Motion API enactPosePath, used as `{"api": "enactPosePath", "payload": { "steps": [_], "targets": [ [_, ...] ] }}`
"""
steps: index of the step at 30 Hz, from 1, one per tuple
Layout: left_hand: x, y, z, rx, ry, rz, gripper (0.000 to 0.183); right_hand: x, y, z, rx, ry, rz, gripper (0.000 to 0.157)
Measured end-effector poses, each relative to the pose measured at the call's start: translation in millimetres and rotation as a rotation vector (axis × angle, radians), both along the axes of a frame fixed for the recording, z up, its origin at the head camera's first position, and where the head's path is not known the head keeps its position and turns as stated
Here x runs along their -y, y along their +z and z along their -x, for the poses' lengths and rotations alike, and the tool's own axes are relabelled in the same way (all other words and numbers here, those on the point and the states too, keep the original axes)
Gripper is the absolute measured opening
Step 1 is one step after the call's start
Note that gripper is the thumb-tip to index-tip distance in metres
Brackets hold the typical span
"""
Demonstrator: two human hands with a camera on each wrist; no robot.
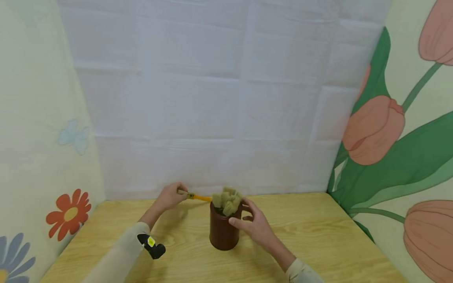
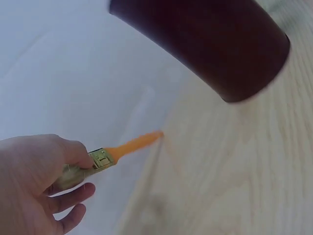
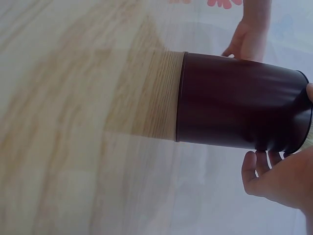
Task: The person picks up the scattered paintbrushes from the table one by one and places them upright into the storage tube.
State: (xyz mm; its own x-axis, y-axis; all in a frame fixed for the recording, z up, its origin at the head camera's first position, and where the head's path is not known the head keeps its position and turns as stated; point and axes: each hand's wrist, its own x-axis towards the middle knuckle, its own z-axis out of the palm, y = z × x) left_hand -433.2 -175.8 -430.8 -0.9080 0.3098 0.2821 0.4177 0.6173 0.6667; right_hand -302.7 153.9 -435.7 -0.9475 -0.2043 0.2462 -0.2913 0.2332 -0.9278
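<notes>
A dark brown cylindrical container stands upright on the wooden table, with several pale, blocky bristle heads sticking out of its top. Left of it, my left hand pinches a paintbrush by its bristle end and metal band. The orange handle points away from the hand, toward the container's upper rim in the head view. My right hand grips the container near its rim, thumb in front and fingers round the far side. In the right wrist view those fingers lie along the container's wall.
The light wooden table runs back to a creased white sheet hung behind it. Painted walls with flowers flank both sides. A black wrist camera is strapped over the left sleeve.
</notes>
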Motion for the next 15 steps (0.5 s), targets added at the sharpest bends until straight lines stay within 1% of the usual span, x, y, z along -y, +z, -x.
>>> {"api": "enactPosePath", "payload": {
  "steps": [3, 5, 7, 9, 11, 15],
  "targets": [
    [3, 17.8, -4.6, -0.018, -0.016, -0.103, 0.022, -1, 1.0, 0.5, -0.001, -0.003, -0.001, 0.074],
    [3, 30.9, -9.2, -0.044, -0.019, -0.145, 0.026, -1, 1.4, 0.3, -0.013, -0.004, -0.01, 0.074],
    [1, 45.2, -14.6, -0.09, -0.024, -0.17, 0.027, -1, 1.6, 0.0, -0.024, -0.007, -0.017, 0.074],
    [-2, 59.8, -21.8, -0.158, -0.018, -0.181, 0.025, -1, 1.7, -0.3, -0.03, -0.011, -0.018, 0.075],
    [-7, 75.5, -32.3, -0.235, -0.023, -0.197, 0.023, -1, 1.8, -0.6, -0.027, -0.013, -0.017, 0.075],
    [-19, 107.2, -60.8, -0.407, -0.037, -0.235, 0.02, 1, 2.2, -1.2, -0.012, -0.007, -0.01, 0.078]
  ]
}}
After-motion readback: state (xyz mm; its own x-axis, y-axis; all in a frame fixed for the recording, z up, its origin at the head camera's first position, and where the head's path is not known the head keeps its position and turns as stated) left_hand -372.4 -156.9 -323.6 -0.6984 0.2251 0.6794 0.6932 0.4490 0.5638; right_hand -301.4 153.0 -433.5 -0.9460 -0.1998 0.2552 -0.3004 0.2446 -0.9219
